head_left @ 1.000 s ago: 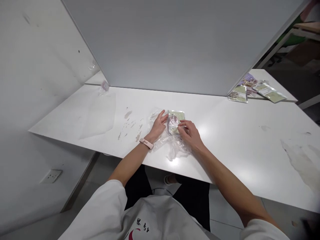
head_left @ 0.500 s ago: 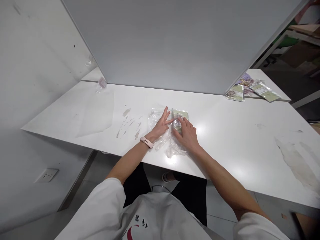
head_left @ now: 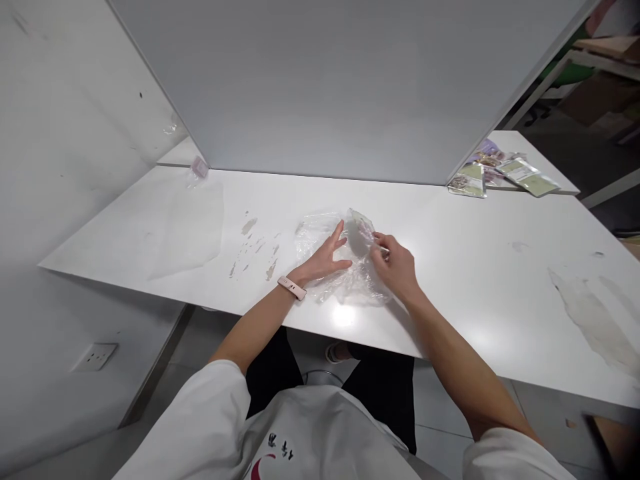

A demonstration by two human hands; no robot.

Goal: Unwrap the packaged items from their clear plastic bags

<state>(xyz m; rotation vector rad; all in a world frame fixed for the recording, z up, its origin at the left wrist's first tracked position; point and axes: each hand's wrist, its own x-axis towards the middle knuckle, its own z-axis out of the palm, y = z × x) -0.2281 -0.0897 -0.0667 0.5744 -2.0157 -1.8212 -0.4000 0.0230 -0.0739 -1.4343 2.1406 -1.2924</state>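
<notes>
Crumpled clear plastic film (head_left: 316, 230) is spread on the white table in front of me. My left hand (head_left: 324, 259), with a pink wristband, rests on that film, its fingers apart and nothing in them. My right hand (head_left: 397, 263) pinches the right edge of a small flat packet (head_left: 364, 230). This packet is tilted up off the table, and its greyish underside and a pinkish patch show. The right fingers hide part of it. Loose film (head_left: 357, 287) bunches below the packet between both hands.
A grey panel (head_left: 325, 93) stands along the table's back. Several green and purple packets (head_left: 470, 180) lie at the back right. A small pink item in clear plastic (head_left: 199, 168) sits at the back left corner. Worn patches (head_left: 249, 227) mark the white tabletop (head_left: 280, 193).
The packet lay flat with its green face up; my right hand now has its edge raised and tilted. My left hand has shifted slightly down and spread its fingers away from the packet.
</notes>
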